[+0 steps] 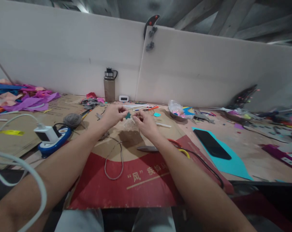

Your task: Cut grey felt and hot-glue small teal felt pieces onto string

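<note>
Over the cardboard, my left hand (pixel 114 115) is closed in a pinch at a small dark green piece (pixel 128 115). My right hand (pixel 146 124) faces it, also pinched, its fingertips just right of the green piece; what they grip is too small to make out. Whitish, see-through strands (pixel 129 123) show just below, between the hands. A grey cord (pixel 122 161) lies looped on the red and tan cardboard (pixel 97 190). Scissors (pixel 147 148) with red and yellow handles lie partly hidden under my right forearm.
A ball of grey yarn (pixel 72 120) and a blue power strip (pixel 54 141) with a white charger stand left. A bottle (pixel 109 85) stands by the white panel. Right are a bowl (pixel 177 115) and a black phone (pixel 211 143) on turquoise sheet. A white cable (pixel 41 187) crosses my left forearm.
</note>
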